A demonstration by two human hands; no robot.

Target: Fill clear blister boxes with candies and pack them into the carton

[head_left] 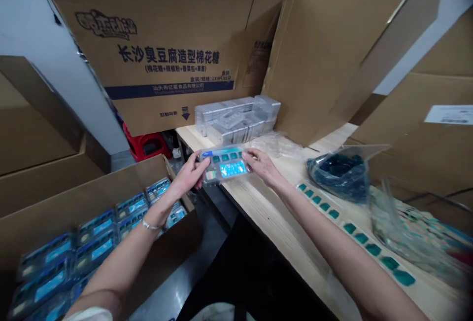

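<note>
Pale wooden table (pixel 258 207) hemmed in by cardboard, with a clear plastic pack (pixel 229 168) held between two hands at its edge.
Left hand (pixel 191 172) grips the pack's left end, thumb on top, and right hand (pixel 260 164) grips its right end; dark teal pieces in a row, a bright blue packet and a small striped piece show through the plastic. Beyond the hands, clear plastic trays (pixel 236 121) are stacked at the table's far end. To the right lie a line of teal pieces (pixel 373 249), a bag of dark teal pieces (pixel 338 175) and another clear bag (pixel 410 234). At the left, an open carton (pixel 92 197) holds rows of similar packs (pixel 99 247); past it are a red stool (pixel 150 147) and a large printed box (pixel 166 30).
</note>
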